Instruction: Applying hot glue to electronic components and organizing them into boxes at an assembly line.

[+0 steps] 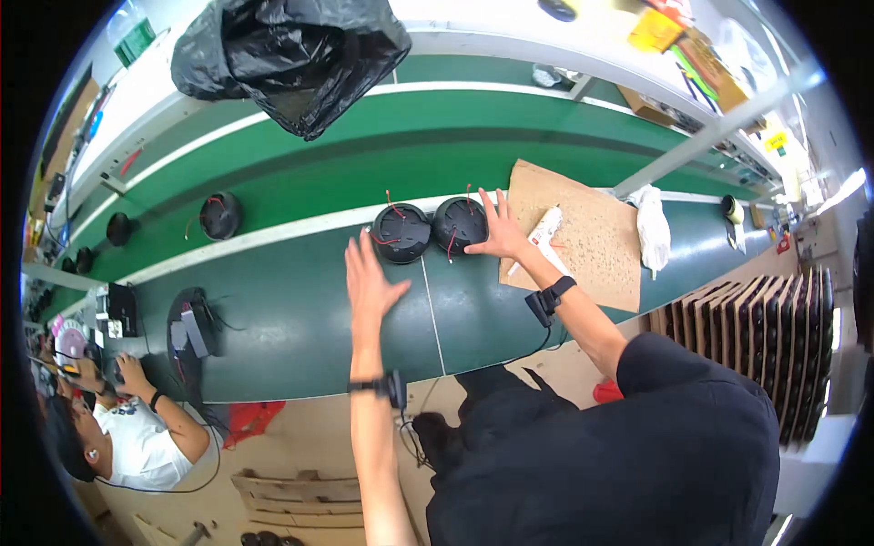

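Two black round housings with red wires sit side by side on the green bench: the left housing and the right housing. Just left of the left housing is my left hand, open, its fingers stretched out and thumb apart. My right hand is also open, fingers spread at the right edge of the right housing; its thumb seems to touch the lower rim. Beside that hand, a white tube with a nozzle lies on a brown cardboard sheet. Neither hand is closed around anything.
Another black housing stands farther left along the belt. A black plastic bag hangs from the shelf above. White plastic wrap lies right of the cardboard. Stacked racks stand at right; a co-worker sits at left.
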`<control>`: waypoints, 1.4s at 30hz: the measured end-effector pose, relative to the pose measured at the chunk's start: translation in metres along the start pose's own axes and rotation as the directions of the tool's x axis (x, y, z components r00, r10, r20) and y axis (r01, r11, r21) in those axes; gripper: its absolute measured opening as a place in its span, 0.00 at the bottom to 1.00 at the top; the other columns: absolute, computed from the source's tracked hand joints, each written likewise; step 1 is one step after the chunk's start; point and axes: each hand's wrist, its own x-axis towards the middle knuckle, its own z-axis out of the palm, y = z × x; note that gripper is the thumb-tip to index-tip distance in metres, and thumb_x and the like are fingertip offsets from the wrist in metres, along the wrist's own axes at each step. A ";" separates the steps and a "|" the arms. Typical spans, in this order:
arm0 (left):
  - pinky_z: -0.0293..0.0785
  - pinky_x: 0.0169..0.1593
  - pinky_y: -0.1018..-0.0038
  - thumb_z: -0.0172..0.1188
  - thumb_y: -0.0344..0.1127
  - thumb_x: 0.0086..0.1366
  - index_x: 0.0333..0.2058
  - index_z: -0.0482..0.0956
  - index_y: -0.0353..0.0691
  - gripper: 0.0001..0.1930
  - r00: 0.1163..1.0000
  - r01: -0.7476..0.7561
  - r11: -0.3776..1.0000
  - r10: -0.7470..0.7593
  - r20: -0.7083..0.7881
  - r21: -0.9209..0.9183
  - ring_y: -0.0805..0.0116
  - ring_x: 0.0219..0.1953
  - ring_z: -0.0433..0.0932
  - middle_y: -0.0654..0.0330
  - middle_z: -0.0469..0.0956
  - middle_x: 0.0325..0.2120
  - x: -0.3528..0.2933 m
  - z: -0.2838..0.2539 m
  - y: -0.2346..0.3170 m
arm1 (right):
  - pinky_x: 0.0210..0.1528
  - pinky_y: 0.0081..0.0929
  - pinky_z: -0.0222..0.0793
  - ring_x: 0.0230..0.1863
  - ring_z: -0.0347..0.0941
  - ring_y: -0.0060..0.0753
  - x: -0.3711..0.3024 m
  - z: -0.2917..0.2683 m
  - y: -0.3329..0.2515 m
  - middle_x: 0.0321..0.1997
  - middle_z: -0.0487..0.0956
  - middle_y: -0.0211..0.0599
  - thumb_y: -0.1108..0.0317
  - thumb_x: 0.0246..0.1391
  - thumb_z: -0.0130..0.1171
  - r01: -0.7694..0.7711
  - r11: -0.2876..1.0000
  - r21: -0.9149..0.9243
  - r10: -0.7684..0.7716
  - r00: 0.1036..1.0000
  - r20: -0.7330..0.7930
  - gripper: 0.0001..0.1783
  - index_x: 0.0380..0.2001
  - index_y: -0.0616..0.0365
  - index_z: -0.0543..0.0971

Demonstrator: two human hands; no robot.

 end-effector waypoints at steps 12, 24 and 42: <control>0.78 0.48 0.50 0.82 0.43 0.29 0.70 0.44 0.47 0.70 0.955 0.260 0.963 -0.268 -0.124 -0.077 0.40 0.56 0.66 0.45 0.61 0.57 0.034 0.050 0.006 | 0.70 0.44 0.53 0.70 0.54 0.58 0.034 0.030 -0.003 0.70 0.55 0.63 0.48 0.32 0.80 0.221 0.973 0.063 -0.225 0.972 0.066 0.73 0.71 0.68 0.43; 0.62 0.65 0.49 0.80 0.41 0.31 0.70 0.44 0.41 0.68 0.338 0.598 0.678 -0.697 -0.633 -0.428 0.40 0.64 0.58 0.44 0.55 0.63 -0.475 -0.036 -0.127 | 0.72 0.44 0.51 0.70 0.54 0.56 -0.137 0.069 -0.222 0.68 0.56 0.58 0.59 0.25 0.81 0.642 0.695 0.324 -0.719 0.639 0.274 0.70 0.70 0.67 0.49; 0.60 0.65 0.48 0.79 0.39 0.37 0.68 0.45 0.41 0.63 -0.721 0.474 -0.140 -0.628 -0.292 -0.869 0.38 0.62 0.61 0.42 0.58 0.61 -0.830 0.017 -0.302 | 0.65 0.47 0.63 0.66 0.58 0.64 -0.570 0.498 -0.681 0.65 0.58 0.61 0.47 0.23 0.81 0.767 0.106 0.632 -0.726 -0.375 0.577 0.75 0.71 0.64 0.47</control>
